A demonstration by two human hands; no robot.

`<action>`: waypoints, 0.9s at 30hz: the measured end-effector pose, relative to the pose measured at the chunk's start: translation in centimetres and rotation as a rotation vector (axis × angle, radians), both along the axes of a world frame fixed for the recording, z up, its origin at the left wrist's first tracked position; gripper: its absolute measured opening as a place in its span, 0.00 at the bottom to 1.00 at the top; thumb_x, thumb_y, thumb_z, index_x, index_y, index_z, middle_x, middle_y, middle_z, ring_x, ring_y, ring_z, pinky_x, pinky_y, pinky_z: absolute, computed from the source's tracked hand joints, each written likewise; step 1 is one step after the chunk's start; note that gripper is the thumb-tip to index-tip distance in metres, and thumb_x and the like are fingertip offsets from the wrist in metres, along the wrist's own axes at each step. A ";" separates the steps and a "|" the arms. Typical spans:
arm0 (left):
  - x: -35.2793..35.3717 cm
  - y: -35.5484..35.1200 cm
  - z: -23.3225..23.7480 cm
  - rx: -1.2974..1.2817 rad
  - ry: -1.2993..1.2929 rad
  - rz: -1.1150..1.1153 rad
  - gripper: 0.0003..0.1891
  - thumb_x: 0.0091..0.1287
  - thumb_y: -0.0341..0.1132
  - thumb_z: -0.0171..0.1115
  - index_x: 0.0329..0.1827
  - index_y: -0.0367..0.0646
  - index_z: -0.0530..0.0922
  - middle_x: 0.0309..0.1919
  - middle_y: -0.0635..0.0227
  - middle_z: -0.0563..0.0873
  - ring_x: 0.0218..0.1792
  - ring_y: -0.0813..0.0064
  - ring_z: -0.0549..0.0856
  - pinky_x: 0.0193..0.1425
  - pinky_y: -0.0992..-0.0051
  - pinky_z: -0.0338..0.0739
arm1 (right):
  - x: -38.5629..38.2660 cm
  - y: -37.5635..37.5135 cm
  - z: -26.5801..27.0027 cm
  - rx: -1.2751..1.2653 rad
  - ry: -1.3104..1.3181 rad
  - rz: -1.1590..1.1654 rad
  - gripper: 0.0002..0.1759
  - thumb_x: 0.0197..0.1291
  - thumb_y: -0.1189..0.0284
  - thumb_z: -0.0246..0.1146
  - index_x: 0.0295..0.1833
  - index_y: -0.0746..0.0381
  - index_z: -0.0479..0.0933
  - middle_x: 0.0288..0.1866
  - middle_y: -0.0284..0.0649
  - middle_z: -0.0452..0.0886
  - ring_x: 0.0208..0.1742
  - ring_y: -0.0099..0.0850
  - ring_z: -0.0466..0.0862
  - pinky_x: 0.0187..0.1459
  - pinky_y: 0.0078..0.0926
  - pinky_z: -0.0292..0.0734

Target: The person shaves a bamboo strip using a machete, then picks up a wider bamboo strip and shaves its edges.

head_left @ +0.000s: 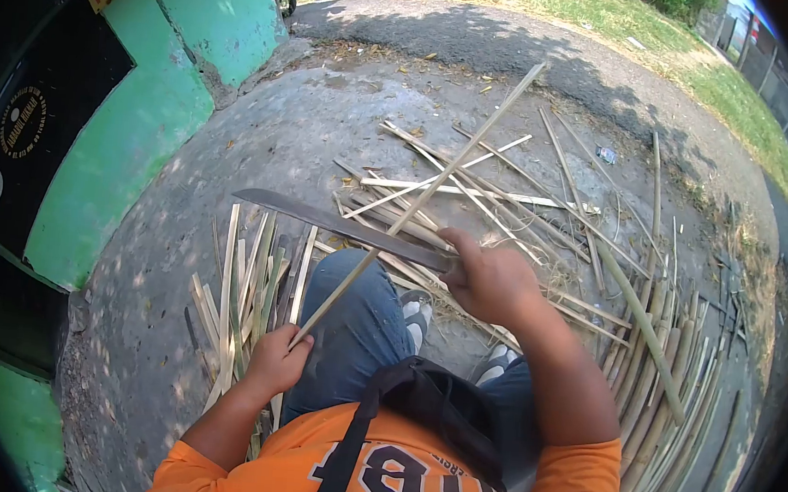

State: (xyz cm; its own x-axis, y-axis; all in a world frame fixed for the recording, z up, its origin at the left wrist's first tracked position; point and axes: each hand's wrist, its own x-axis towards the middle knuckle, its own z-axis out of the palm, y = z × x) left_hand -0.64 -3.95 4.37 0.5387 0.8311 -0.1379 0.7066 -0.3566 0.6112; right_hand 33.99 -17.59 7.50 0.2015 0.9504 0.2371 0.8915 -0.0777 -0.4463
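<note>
My right hand [493, 277] is closed round the handle of a machete [349, 230], whose long dark blade points to the left. The blade crosses a long bamboo strip [436, 186] in front of my knee. Down at the lower left, my left hand [278, 361] grips the near end of that strip, thumb on top. The strip slants up and away to the right, its far end above the ground pile. Beside my left hand lies a bundle of split bamboo strips [240, 299].
Crossed bamboo strips [472, 193] lie on the concrete ahead of my feet. To the right is a stack of bamboo poles [653, 359]. A green wall [113, 168] stands at the left. Past the concrete [193, 212] run a road [484, 40] and grass.
</note>
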 end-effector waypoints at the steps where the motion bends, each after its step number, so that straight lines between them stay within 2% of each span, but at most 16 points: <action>1: 0.6 -0.1 -0.1 -0.001 -0.031 0.010 0.15 0.73 0.42 0.65 0.41 0.35 0.84 0.25 0.51 0.85 0.29 0.52 0.87 0.36 0.59 0.77 | -0.1 0.0 -0.5 0.014 -0.047 0.013 0.27 0.63 0.65 0.69 0.67 0.53 0.72 0.26 0.46 0.85 0.28 0.51 0.86 0.31 0.52 0.79; 2: 0.6 0.3 -1.2 0.018 -0.081 0.012 0.16 0.73 0.42 0.65 0.41 0.35 0.85 0.24 0.52 0.85 0.28 0.54 0.86 0.35 0.59 0.76 | -0.4 0.1 -0.6 -0.008 -0.096 0.032 0.23 0.63 0.65 0.66 0.63 0.54 0.72 0.24 0.46 0.83 0.27 0.52 0.86 0.31 0.53 0.79; 3: 0.9 0.4 -1.6 0.019 -0.077 -0.005 0.16 0.73 0.42 0.65 0.41 0.35 0.85 0.23 0.52 0.85 0.27 0.54 0.86 0.35 0.60 0.76 | -0.9 0.1 -0.5 -0.036 -0.137 0.021 0.17 0.61 0.65 0.66 0.54 0.56 0.75 0.24 0.45 0.83 0.27 0.52 0.86 0.31 0.52 0.79; 5: 1.3 0.6 -1.8 0.026 -0.059 -0.023 0.16 0.73 0.42 0.65 0.40 0.34 0.84 0.23 0.53 0.85 0.27 0.54 0.86 0.35 0.60 0.76 | -1.4 0.3 -0.4 -0.110 -0.203 0.050 0.11 0.60 0.65 0.66 0.44 0.57 0.76 0.25 0.44 0.83 0.28 0.51 0.86 0.31 0.50 0.80; 8: 1.8 0.1 -1.4 0.034 -0.025 -0.041 0.17 0.73 0.44 0.67 0.36 0.35 0.83 0.23 0.53 0.84 0.25 0.54 0.85 0.33 0.59 0.76 | -0.8 0.6 -1.4 -0.063 -0.195 0.029 0.10 0.61 0.64 0.67 0.41 0.57 0.76 0.30 0.43 0.87 0.33 0.48 0.89 0.32 0.50 0.81; 11: 1.5 -0.4 -1.6 0.074 -0.063 -0.053 0.18 0.72 0.45 0.69 0.35 0.35 0.82 0.23 0.53 0.84 0.25 0.54 0.84 0.32 0.59 0.76 | 1.2 0.7 -1.9 0.009 -0.169 -0.085 0.09 0.60 0.64 0.66 0.41 0.56 0.77 0.30 0.43 0.87 0.34 0.47 0.89 0.34 0.49 0.82; 15: 1.4 -0.2 -1.3 0.136 -0.111 -0.056 0.18 0.71 0.45 0.71 0.36 0.36 0.82 0.22 0.54 0.83 0.24 0.54 0.84 0.32 0.61 0.76 | 3.6 0.7 -1.5 0.125 -0.109 -0.348 0.07 0.63 0.67 0.63 0.41 0.58 0.76 0.30 0.48 0.86 0.34 0.53 0.88 0.37 0.54 0.82; 16: 1.6 -0.2 -1.2 0.143 -0.114 -0.055 0.18 0.71 0.46 0.71 0.36 0.36 0.82 0.22 0.54 0.83 0.24 0.55 0.84 0.32 0.61 0.76 | 3.7 0.7 -1.4 0.156 -0.095 -0.353 0.08 0.63 0.67 0.63 0.42 0.60 0.76 0.29 0.51 0.85 0.33 0.55 0.86 0.38 0.55 0.81; 21: 3.5 0.0 -0.5 0.128 -0.113 -0.077 0.20 0.69 0.48 0.73 0.36 0.37 0.82 0.21 0.58 0.84 0.23 0.58 0.84 0.31 0.62 0.77 | 1.6 1.1 -1.6 0.144 -0.049 -0.164 0.08 0.61 0.67 0.63 0.40 0.59 0.77 0.27 0.50 0.84 0.32 0.55 0.86 0.36 0.55 0.81; 24: 4.6 -0.4 -0.2 0.078 -0.101 -0.096 0.19 0.66 0.46 0.77 0.36 0.40 0.80 0.20 0.68 0.78 0.22 0.74 0.77 0.29 0.69 0.71 | 0.8 0.9 -1.6 0.050 -0.079 -0.060 0.08 0.59 0.67 0.64 0.39 0.58 0.77 0.27 0.49 0.85 0.31 0.54 0.86 0.35 0.54 0.81; 27: 4.9 -0.4 -0.3 0.104 -0.096 -0.113 0.20 0.64 0.47 0.79 0.36 0.40 0.79 0.20 0.67 0.78 0.22 0.73 0.77 0.29 0.69 0.71 | 1.6 0.9 -1.8 0.015 -0.107 -0.082 0.08 0.60 0.66 0.63 0.39 0.58 0.78 0.27 0.50 0.84 0.32 0.53 0.86 0.36 0.54 0.81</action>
